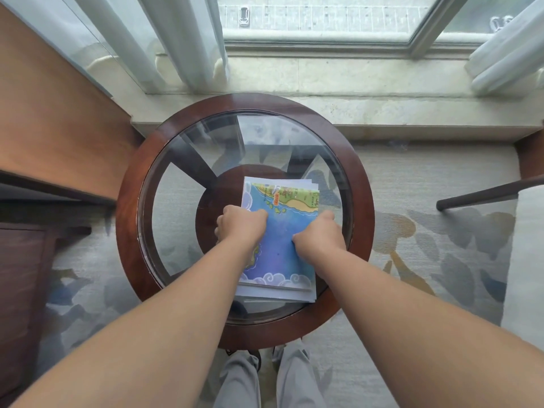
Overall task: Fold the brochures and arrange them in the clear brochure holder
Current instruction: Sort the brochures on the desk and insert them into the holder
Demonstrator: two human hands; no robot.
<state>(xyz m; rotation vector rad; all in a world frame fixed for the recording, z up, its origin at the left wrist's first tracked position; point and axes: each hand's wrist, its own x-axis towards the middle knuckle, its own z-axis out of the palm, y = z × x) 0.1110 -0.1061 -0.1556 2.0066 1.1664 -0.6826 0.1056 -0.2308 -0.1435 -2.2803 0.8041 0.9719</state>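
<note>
A stack of brochures [284,231] lies on the round glass-topped table [129,219], right of its centre. The top sheet shows a blue sea map with green land at its far end and white clouds at its near edge. My left hand [240,223] rests on the stack's left edge with fingers curled over the paper. My right hand [319,235] presses on the right side, thumb on the blue area. Both hands grip or press the top brochure. No clear brochure holder is in view.
The table has a dark wooden rim and wooden spokes under the glass. A wooden desk [59,128] stands at the left, a chair arm [485,195] at the right. Behind are a stone window sill [353,81] and white curtains [182,39]. Patterned carpet covers the floor.
</note>
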